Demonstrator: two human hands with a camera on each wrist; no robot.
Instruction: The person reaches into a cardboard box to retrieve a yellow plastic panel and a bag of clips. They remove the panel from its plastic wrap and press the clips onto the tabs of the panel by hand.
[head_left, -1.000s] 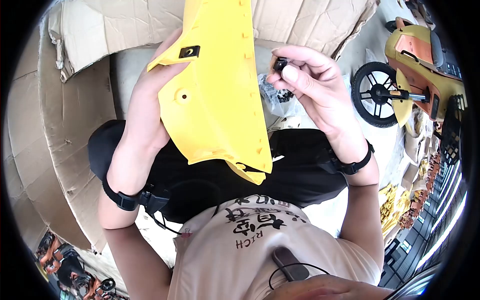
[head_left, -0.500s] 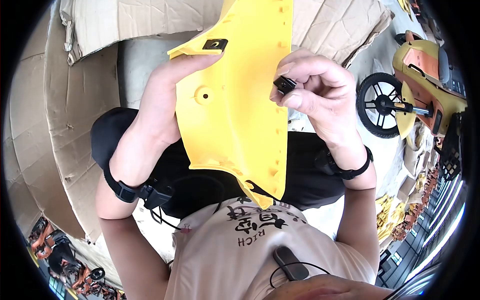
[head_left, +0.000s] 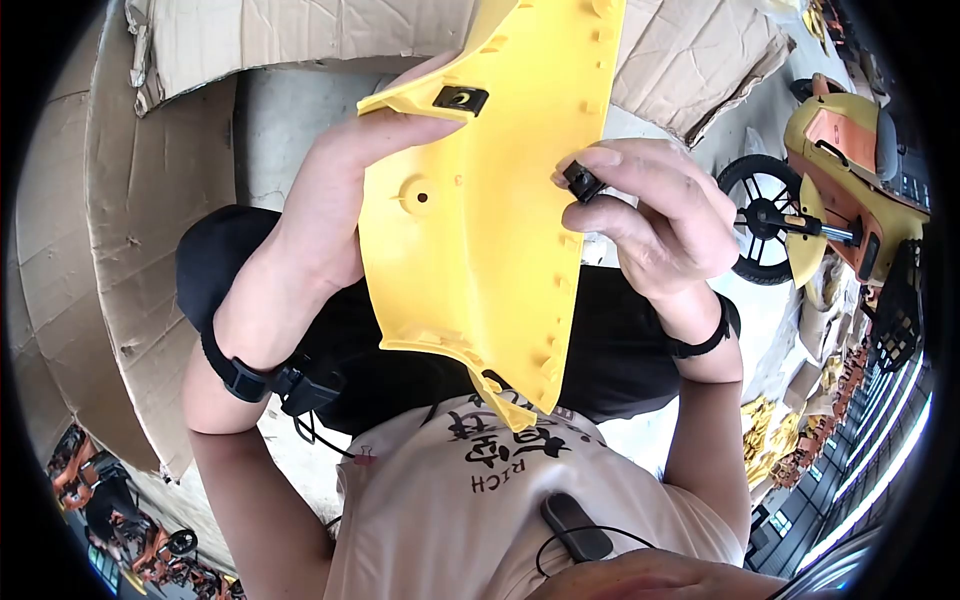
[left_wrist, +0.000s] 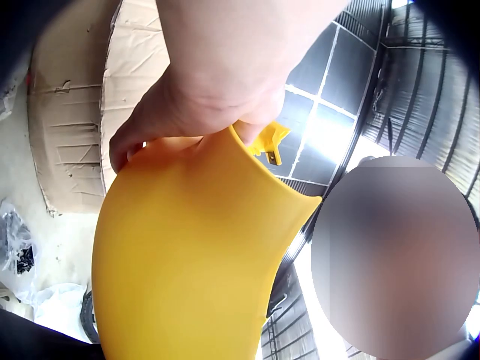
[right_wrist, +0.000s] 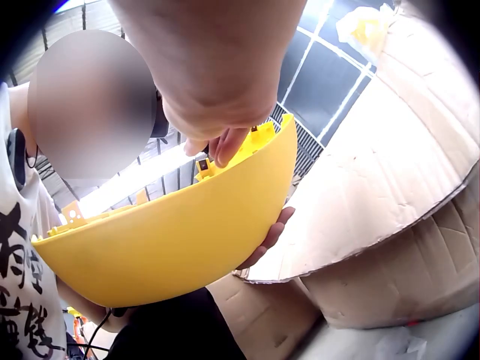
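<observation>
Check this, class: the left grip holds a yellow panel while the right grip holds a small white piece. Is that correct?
Not white: the head view shows the right grip holding a small black piece, while the left grip holds a yellow panel.

Pale shirt (head_left: 400,525) with black lettering (head_left: 492,478), black trousers (head_left: 630,335), black wrist straps (head_left: 243,381)

Bright head view — fisheye bend, black corners. White light strip (right_wrist: 139,180) glaring overhead. Yellow panel (left_wrist: 187,255) shaded amber in left wrist view — face (left_wrist: 395,259) blurred out.
</observation>
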